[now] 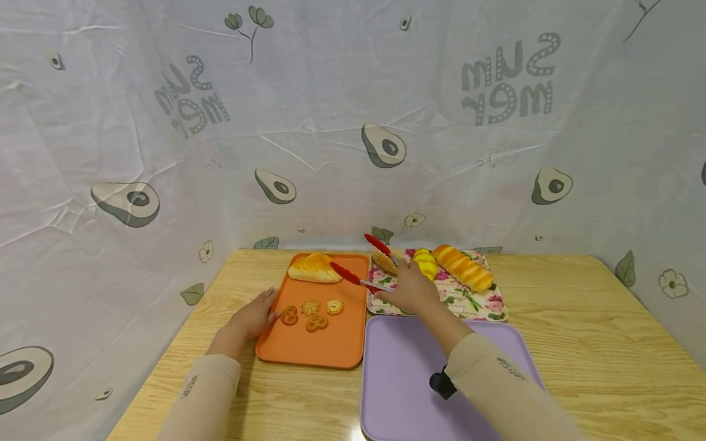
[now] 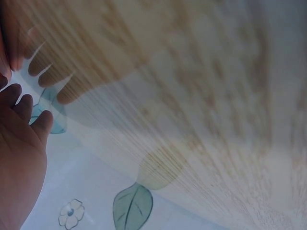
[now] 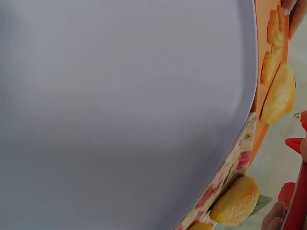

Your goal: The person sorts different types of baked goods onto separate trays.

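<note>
My right hand [image 1: 412,288] grips red-tipped metal tongs [image 1: 346,274] over the seam between the orange and floral trays. The tongs' two red ends stand apart, with nothing seen between them. At the left rim of the orange tray [image 1: 309,352], my left hand [image 1: 250,315] rests with its fingers along the edge. That tray carries a golden bread [image 1: 314,268] at the back, pretzel cookies [image 1: 317,323] and round cookies [image 1: 334,307]. On the floral tray [image 1: 458,306] lie a seeded bun [image 1: 384,261], a yellow bread roll [image 1: 425,264] and a long striped loaf [image 1: 463,267].
A lilac tray [image 1: 397,380] lies in front of the floral one, under my right forearm. Wooden table [image 1: 601,331] extends to the right. A printed cloth [image 1: 331,122] hangs behind and along the sides.
</note>
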Tool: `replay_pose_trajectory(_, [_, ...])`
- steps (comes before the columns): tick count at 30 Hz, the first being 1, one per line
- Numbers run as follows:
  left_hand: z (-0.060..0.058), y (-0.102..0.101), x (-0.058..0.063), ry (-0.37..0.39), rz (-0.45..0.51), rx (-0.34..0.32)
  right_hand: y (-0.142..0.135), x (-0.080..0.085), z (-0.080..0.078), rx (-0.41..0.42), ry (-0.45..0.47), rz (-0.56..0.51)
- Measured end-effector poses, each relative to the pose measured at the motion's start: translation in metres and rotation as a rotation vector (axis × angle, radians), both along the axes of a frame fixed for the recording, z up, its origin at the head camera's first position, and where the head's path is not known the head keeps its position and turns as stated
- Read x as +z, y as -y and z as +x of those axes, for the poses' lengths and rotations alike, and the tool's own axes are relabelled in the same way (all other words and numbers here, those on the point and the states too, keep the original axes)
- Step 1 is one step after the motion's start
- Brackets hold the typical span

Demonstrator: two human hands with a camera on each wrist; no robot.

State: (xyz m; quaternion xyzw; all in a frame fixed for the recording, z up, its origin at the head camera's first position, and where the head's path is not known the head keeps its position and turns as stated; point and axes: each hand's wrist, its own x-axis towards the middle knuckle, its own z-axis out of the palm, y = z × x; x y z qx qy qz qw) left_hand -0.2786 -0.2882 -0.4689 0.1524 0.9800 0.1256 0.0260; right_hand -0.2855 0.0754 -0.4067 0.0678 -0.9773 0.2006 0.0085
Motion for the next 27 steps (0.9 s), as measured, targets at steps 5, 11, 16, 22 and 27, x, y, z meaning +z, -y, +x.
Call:
replay_pose_trajectory(5, [0.0,-0.001,0.0,-0.009,-0.011,-0.012,0.014,0.003,0.002,0.019,-0.015,0.03])
replay_pose_trajectory(11, [-0.001,0.0,-0.002,-0.013,-0.024,-0.006,0.025,0.002,0.003,0.051,-0.012,0.076])
replay_pose_trajectory(16, [-0.002,0.0,-0.001,-0.019,-0.025,-0.008,0.033,0.0,0.003,0.07,0.002,0.097])
replay_pose_trajectory(22, [-0.001,-0.001,-0.001,-0.01,-0.021,-0.004,0.04,-0.005,0.001,0.059,0.026,0.116])
replay_pose_trajectory(27, [0.0,0.0,0.0,0.003,-0.018,0.008,0.045,-0.006,0.0,0.047,0.055,0.134])
